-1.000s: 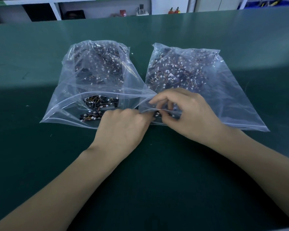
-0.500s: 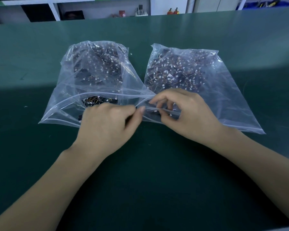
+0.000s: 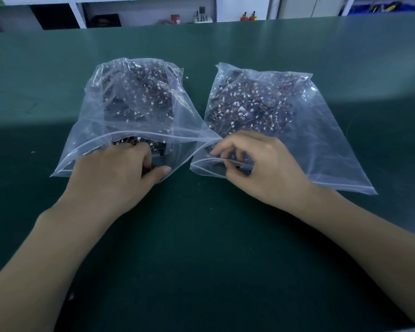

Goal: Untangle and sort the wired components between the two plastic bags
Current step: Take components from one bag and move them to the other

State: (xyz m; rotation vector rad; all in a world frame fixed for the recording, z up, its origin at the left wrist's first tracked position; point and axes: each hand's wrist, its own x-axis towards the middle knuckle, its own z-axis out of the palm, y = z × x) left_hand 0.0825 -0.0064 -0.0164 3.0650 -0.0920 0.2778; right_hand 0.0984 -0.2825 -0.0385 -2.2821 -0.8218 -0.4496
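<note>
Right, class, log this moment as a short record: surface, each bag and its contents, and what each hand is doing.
surface: green table
left bag: clear, mouth open, dark wired components inside
right bag: clear, fuller pile of the same parts
left hand: fingers curled inside the left bag's mouth, apparently gripping components
right hand: pinching the right bag's open edge

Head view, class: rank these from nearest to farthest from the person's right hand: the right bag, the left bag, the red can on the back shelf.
1. Right bag: its near edge is in the right hand.
2. Left bag: beside it, leftward.
3. Red can: on the far shelf.
</note>
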